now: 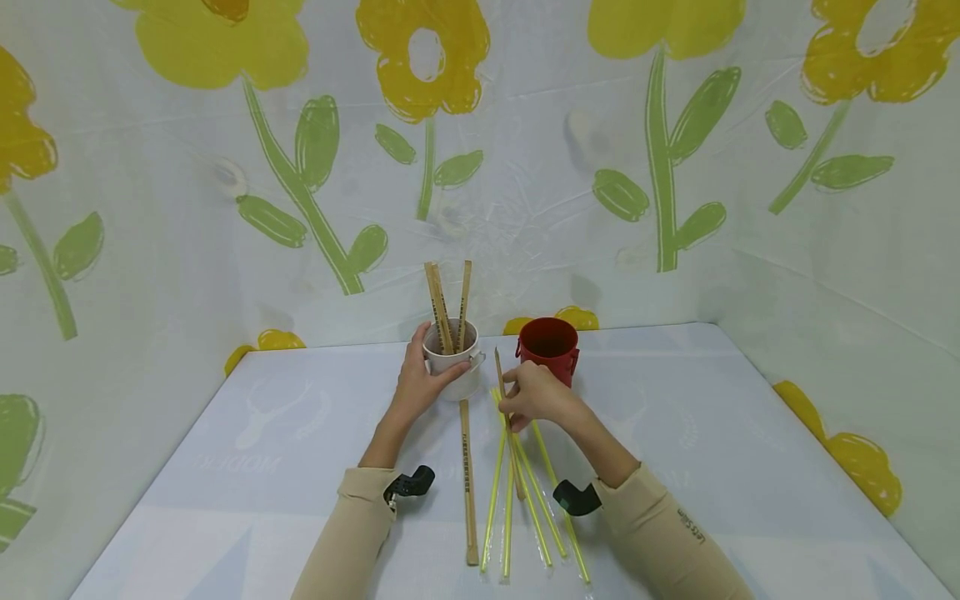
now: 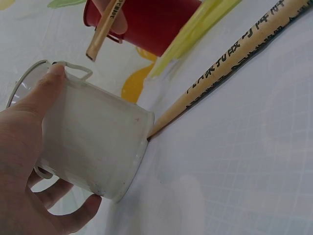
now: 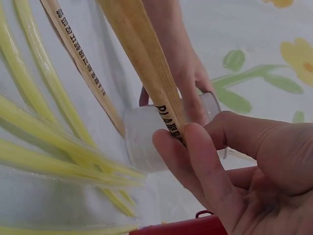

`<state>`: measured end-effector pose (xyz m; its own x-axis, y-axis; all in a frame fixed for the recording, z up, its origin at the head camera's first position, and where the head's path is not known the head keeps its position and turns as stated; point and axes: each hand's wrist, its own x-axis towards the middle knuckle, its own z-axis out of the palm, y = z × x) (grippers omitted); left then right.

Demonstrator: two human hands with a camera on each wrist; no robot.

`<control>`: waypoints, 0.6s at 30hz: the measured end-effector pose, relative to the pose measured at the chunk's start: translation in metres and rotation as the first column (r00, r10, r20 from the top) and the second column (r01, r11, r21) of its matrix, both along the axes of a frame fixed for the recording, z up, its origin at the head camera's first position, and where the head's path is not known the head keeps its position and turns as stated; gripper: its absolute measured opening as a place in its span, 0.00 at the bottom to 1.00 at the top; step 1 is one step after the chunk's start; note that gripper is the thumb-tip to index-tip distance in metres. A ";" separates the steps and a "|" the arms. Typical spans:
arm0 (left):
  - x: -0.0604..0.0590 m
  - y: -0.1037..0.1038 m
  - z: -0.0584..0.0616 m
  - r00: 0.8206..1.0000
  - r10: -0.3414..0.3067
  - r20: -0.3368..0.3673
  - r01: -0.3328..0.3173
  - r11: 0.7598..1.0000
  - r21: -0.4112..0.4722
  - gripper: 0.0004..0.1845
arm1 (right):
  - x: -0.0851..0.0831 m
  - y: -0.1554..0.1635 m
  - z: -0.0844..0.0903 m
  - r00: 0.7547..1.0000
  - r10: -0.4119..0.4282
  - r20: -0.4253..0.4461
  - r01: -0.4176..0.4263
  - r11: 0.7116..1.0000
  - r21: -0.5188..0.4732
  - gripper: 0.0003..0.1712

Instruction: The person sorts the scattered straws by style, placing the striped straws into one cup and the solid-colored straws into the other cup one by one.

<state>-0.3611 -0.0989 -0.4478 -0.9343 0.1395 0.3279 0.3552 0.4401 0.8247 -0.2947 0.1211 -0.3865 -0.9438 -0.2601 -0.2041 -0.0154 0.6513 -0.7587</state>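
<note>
Presently the left hand (image 1: 420, 385) is gripping the white cup (image 1: 457, 367), fingers curled round it. The right hand (image 1: 536, 396) is pinching a wooden stick (image 1: 504, 400) beside the red cup (image 1: 548, 347).

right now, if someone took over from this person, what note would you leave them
Left hand grips the white cup, which holds three brown sticks.
Right hand pinches one brown stick, lifted beside the red cup.
Done: three sticks in the white cup; the red cup's inside isn't visible.
Left: the pinched stick, one brown stick on the table, and the yellow straws lying flat.
</note>
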 end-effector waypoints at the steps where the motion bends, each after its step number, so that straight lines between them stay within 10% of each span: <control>1: 0.000 0.000 0.000 1.000 0.001 0.000 -0.001 1.000 -0.001 0.53 | 0.000 0.000 0.000 1.000 -0.002 -0.010 0.002 1.000 -0.008 0.32; 18: 0.000 0.001 0.001 1.000 -0.004 -0.004 0.004 1.000 0.007 0.53 | -0.001 0.002 0.005 0.978 -0.040 -0.205 0.015 0.992 -0.124 0.29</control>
<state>-0.3609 -0.0984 -0.4469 -0.9326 0.1412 0.3322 0.3599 0.4325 0.8267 -0.2959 0.1234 -0.3813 -0.9693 -0.2445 0.0272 -0.1634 0.5571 -0.8142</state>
